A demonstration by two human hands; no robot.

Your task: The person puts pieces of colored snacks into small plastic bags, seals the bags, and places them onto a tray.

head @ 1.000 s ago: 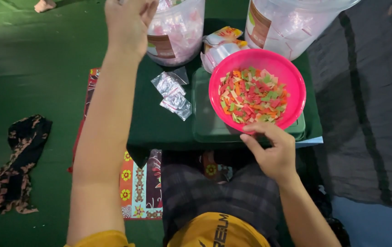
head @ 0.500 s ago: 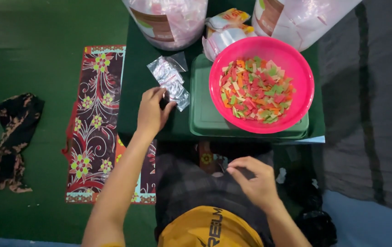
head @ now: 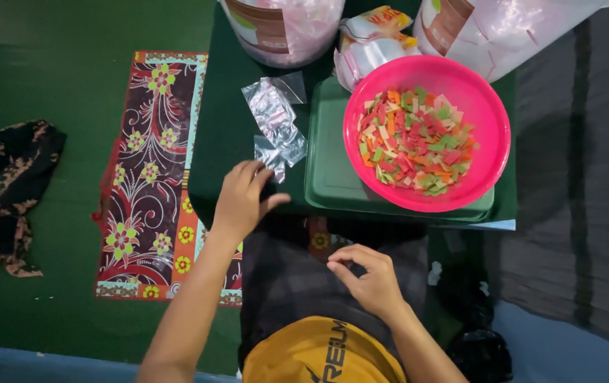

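Note:
My left hand (head: 242, 198) rests on the front edge of a low table covered in dark green cloth (head: 226, 106). Its fingertips pinch the lower edge of a small clear plastic bag (head: 270, 156), which lies just below a little pile of similar bags (head: 273, 108). My right hand (head: 370, 278) hovers over my lap with thumb and fingers pinched together; nothing shows in it. To the right, a pink bowl (head: 425, 74) of small red, green, orange and cream strips (head: 414, 138) sits on a green tray (head: 326, 177).
Two big clear plastic jars (head: 283, 28) (head: 489, 28) stand at the table's back, with filled packets (head: 375, 35) between them. A flowered mat (head: 152, 170) lies left of the table on green floor, a dark patterned cloth (head: 13, 191) further left.
My left hand came down from the left jar to the bag pile and drew one bag toward me. My right hand left the bowl's rim and dropped to my lap.

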